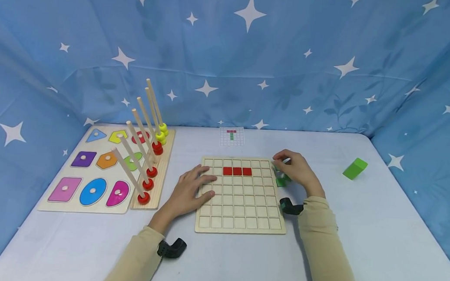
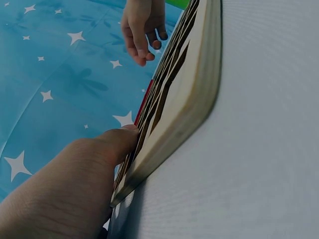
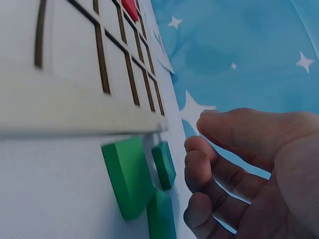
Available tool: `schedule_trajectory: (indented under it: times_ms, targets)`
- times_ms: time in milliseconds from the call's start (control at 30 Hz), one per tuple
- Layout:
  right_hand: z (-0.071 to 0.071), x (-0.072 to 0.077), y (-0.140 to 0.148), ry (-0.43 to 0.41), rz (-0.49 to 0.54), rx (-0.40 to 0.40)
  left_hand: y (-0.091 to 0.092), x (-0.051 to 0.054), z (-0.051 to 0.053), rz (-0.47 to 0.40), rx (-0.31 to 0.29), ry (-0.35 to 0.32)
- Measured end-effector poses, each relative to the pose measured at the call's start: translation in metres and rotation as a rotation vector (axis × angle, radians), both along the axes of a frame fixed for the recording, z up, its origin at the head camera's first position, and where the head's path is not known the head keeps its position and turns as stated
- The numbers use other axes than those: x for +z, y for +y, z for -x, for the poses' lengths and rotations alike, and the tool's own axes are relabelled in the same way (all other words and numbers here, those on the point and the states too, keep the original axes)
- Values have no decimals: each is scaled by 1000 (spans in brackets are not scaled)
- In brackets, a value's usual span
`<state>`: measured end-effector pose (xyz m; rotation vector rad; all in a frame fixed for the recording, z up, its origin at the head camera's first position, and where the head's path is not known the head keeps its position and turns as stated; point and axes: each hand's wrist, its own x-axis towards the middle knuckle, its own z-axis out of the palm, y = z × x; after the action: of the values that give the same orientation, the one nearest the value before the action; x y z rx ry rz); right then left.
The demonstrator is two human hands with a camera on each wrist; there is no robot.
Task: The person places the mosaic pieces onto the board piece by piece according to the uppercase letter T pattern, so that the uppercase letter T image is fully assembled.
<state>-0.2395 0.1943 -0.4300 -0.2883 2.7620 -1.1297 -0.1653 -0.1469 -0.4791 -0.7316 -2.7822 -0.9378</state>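
A wooden grid board (image 1: 240, 200) lies on the white table with three red squares (image 1: 237, 171) side by side in its second row. My left hand (image 1: 192, 188) rests on the board's left edge with fingers spread; in the left wrist view, the thumb (image 2: 122, 139) touches the rim. My right hand (image 1: 295, 169) hovers at the board's right edge, its fingers loosely bent. Nothing shows between them in the right wrist view. Below that hand lie green squares (image 3: 129, 177) beside the board, partly hidden by the hand in the head view.
Behind the board lies a pattern card (image 1: 232, 136) showing red and green squares. To the left are a shape puzzle (image 1: 87, 207) and a peg stand (image 1: 161, 184) with red and yellow rings. A green block (image 1: 355, 168) sits at the right. A starry blue curtain hangs behind.
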Motion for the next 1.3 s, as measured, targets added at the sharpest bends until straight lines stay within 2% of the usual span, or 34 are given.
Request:
schedule_trajectory:
  times_ms: [333,767,933,1133,1300]
  targets:
    - [3,-3,13,-5,-11,-32,-1,1,1,3,5,5]
    - [4,-9,17,-44,-100,-55,0,-1,1,-5,2,6]
    - [4,-10,16,-47,-51,-93,0,-2,1,14,6,3]
    - [4,-12,17,-25,-23,-126,1,2,-2,38,-8,23]
    - [3,-12,18,-42,20,-131,4,4,-3,43,20,5]
